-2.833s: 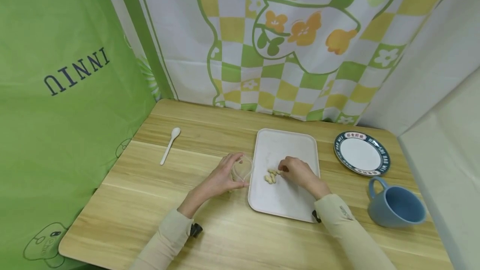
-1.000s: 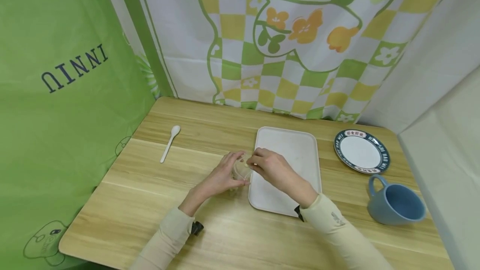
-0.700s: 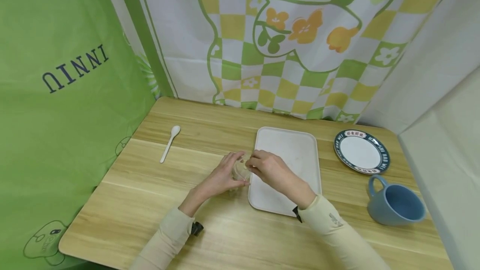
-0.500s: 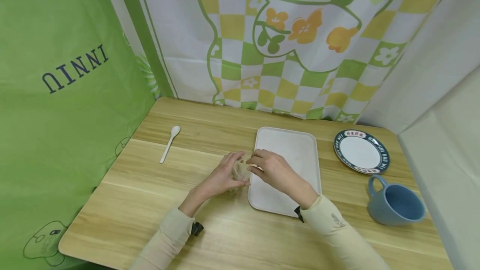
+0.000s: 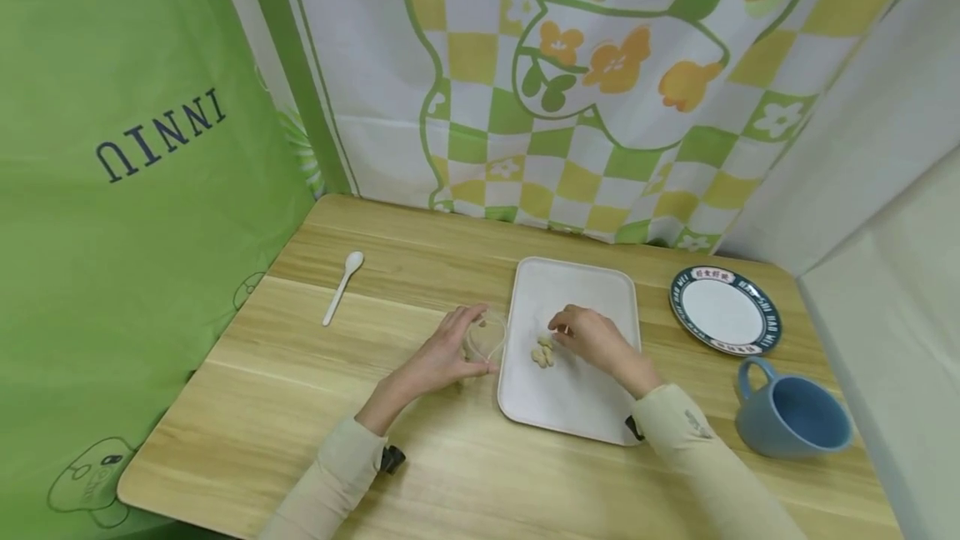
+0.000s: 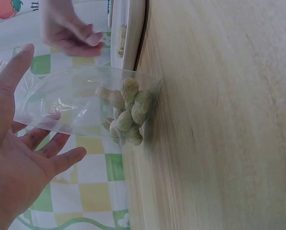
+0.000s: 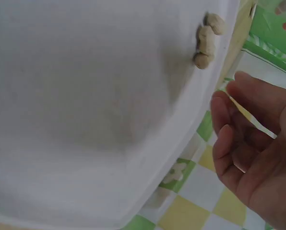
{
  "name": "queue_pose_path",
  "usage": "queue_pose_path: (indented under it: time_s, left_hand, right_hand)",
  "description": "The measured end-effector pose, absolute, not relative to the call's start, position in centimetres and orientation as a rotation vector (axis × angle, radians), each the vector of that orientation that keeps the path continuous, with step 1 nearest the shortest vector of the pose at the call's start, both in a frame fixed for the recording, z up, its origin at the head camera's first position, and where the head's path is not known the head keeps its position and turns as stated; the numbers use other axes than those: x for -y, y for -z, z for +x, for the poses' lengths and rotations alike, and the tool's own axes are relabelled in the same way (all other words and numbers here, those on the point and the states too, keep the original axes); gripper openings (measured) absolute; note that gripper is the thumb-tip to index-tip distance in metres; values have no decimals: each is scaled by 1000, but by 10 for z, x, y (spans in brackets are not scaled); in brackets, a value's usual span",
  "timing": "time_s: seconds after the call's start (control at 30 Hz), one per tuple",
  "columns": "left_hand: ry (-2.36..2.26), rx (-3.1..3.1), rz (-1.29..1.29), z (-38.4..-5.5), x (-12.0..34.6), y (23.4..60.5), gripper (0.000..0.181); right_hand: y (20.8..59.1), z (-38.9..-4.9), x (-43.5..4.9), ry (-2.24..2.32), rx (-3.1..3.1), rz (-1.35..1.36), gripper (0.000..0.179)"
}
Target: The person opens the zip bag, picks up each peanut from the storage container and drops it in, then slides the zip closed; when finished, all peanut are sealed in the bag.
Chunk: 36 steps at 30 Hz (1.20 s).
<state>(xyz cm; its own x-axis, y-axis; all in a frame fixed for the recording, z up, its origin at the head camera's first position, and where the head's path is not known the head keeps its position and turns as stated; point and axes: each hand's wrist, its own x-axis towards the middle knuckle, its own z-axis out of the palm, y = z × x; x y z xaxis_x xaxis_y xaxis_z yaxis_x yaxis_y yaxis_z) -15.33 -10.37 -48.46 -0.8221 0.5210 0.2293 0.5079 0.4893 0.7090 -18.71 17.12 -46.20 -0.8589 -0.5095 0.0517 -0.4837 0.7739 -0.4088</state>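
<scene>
A clear plastic zip bag (image 5: 486, 335) stands on the table, its mouth spread by my left hand (image 5: 441, 355), thumb on one side and fingers on the other. Several peanuts in shells (image 6: 128, 112) lie in the bottom of the bag in the left wrist view. My right hand (image 5: 596, 344) hovers over the white tray (image 5: 573, 283), fingers loosely bent. The right wrist view shows nothing between thumb and fingertips. Just by these fingertips, several more peanuts (image 5: 542, 356) lie in a small group on the tray.
A white spoon (image 5: 342, 288) lies at the left of the wooden table (image 5: 270, 407). A plate with a dark patterned rim (image 5: 772, 325) and a blue mug (image 5: 768, 423) stand to the right of the tray. Fabric hangs along the back and left.
The right hand brought a peanut from the tray to the bag's mouth and let it go there. It has since moved back right, over the tray. The left hand stayed at the bag.
</scene>
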Motion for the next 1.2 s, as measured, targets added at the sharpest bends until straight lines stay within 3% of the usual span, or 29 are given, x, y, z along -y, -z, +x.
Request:
queue_pose_path:
  time_s: [0.3, 0.83, 1.2]
  left_hand:
    - [-1294, -2697, 954, -153, 103, 486, 86]
    - [-1278, -2712, 979, -155, 103, 488, 87]
    - [-1271, -2708, 952, -155, 103, 489, 88]
  right_hand:
    - [477, -188, -164, 584, -2860, -648, 17]
    - [481, -185, -158, 616, -2870, -657, 7]
    - [486, -184, -157, 676, -2903, -629, 12]
